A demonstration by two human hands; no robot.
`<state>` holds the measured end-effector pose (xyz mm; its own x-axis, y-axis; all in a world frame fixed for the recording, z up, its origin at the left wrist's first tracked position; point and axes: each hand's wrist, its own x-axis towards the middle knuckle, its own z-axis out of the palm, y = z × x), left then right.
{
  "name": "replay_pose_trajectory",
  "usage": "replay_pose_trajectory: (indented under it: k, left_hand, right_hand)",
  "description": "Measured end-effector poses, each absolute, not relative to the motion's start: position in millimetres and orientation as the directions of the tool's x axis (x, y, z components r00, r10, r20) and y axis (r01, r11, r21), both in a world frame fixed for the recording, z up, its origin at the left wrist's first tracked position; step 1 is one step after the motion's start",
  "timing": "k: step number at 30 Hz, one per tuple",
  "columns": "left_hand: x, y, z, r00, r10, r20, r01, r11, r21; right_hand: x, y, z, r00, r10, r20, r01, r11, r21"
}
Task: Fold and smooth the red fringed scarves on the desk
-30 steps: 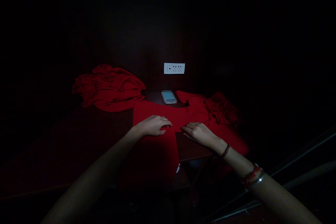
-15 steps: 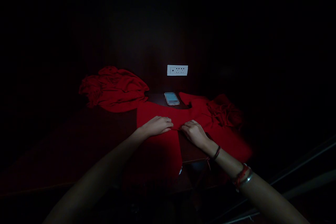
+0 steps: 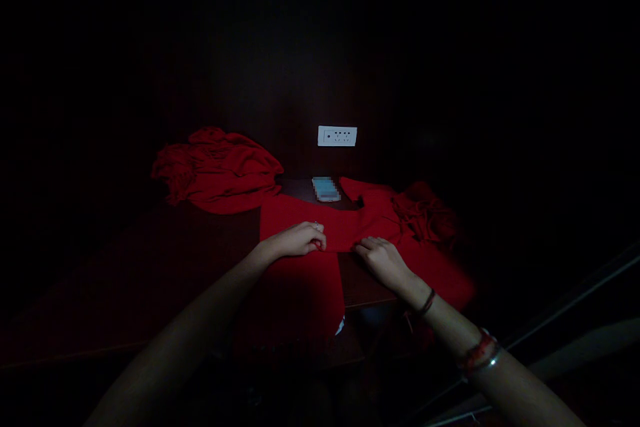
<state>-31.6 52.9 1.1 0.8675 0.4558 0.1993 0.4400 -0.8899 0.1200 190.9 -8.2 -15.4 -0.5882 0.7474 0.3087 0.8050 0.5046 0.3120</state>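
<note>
A red fringed scarf point(image 3: 295, 283) lies across the dark wooden table, one end hanging over the front edge with a small white tag point(image 3: 341, 325) at its corner. My left hand point(image 3: 301, 238) rests on the scarf, fingers curled and closed on its near fold. To its right, my right hand point(image 3: 383, 260) pinches the scarf's near edge; its fingertips are partly hidden. The cloth runs on to the right into a loose heap with tangled fringe point(image 3: 427, 217). A ring shows on my left hand, bracelets on my right arm.
A second red cloth point(image 3: 220, 173) sits bunched at the back left. A phone point(image 3: 326, 189) lies behind the scarf, below a white wall socket point(image 3: 337, 136). The dark table point(image 3: 367, 283) ends at its front edge. Surroundings are very dark.
My right hand moved in toward the left hand, then slid back right along the scarf's edge. My left hand stays in nearly the same place on the cloth. The view has shifted slightly.
</note>
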Motion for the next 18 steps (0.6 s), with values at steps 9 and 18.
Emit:
replay_pose_trajectory:
  k: [9,18]
  left_hand:
    - [-38,63,-4,0.879,0.446,0.168,0.365,-0.857,0.363]
    - [-45,70,-5,0.857,0.513,0.054,0.391,-0.715,0.58]
  right_hand:
    - [223,-9,-11,-0.51,0.805,0.303,0.847,0.409,0.339]
    - [227,-13,-17,-0.511,0.779,0.364,0.853,0.408,0.324]
